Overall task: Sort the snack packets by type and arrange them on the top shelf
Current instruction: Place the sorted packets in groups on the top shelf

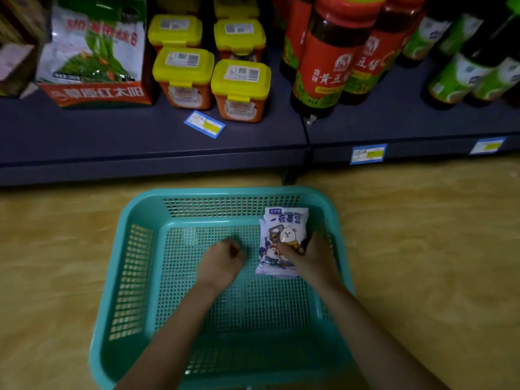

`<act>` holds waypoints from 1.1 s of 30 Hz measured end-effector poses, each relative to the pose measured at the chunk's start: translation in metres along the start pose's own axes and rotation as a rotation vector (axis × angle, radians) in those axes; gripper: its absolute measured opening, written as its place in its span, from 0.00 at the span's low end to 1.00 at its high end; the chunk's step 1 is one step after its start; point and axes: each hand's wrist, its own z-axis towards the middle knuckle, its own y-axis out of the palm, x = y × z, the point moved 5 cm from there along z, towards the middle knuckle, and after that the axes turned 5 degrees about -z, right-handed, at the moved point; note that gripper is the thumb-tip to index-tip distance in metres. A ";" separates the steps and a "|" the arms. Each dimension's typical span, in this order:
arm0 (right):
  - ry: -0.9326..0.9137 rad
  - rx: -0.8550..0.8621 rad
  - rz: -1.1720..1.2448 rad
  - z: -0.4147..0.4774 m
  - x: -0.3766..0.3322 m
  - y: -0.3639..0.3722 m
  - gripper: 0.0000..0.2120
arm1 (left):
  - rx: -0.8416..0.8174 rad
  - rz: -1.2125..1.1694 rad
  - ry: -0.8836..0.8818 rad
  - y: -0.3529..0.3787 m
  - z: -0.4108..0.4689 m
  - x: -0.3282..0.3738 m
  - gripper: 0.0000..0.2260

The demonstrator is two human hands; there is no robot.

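Both forearms reach down into the teal basket on the floor. The left hand hovers over the middle of the mesh bottom with its fingers curled in, and nothing shows in them. The right hand is the one on the task's thing. Its thumb presses the printed face of the white snack packet and its fingers wrap behind the packet's right edge. The packet sits in the basket's right half, close to the right wall, with its long axis running away from the person. A second packet may lie under it, but that is unclear.

Beyond the basket is a low dark shelf with yellow-lidded tubs and sauce bottles. The top shelf is out of view, so the lift will likely go up and forward.
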 end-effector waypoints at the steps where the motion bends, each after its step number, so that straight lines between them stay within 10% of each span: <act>1: -0.003 0.011 -0.009 -0.001 -0.001 -0.001 0.23 | 0.002 -0.023 -0.010 0.004 0.000 0.002 0.07; 6: -0.036 0.037 0.055 -0.015 -0.014 -0.028 0.22 | -0.010 -0.150 -0.042 0.025 -0.004 0.011 0.08; 15: 0.121 0.098 0.610 -0.038 0.012 -0.097 0.18 | -0.064 0.025 -0.165 0.074 0.025 0.034 0.43; 25: 0.176 0.110 0.716 -0.046 0.026 -0.103 0.20 | -0.135 -0.491 -0.180 0.072 0.014 0.044 0.24; 33: 0.088 -0.009 0.757 -0.137 -0.099 -0.160 0.19 | -0.179 -0.987 -0.081 -0.125 -0.116 0.128 0.25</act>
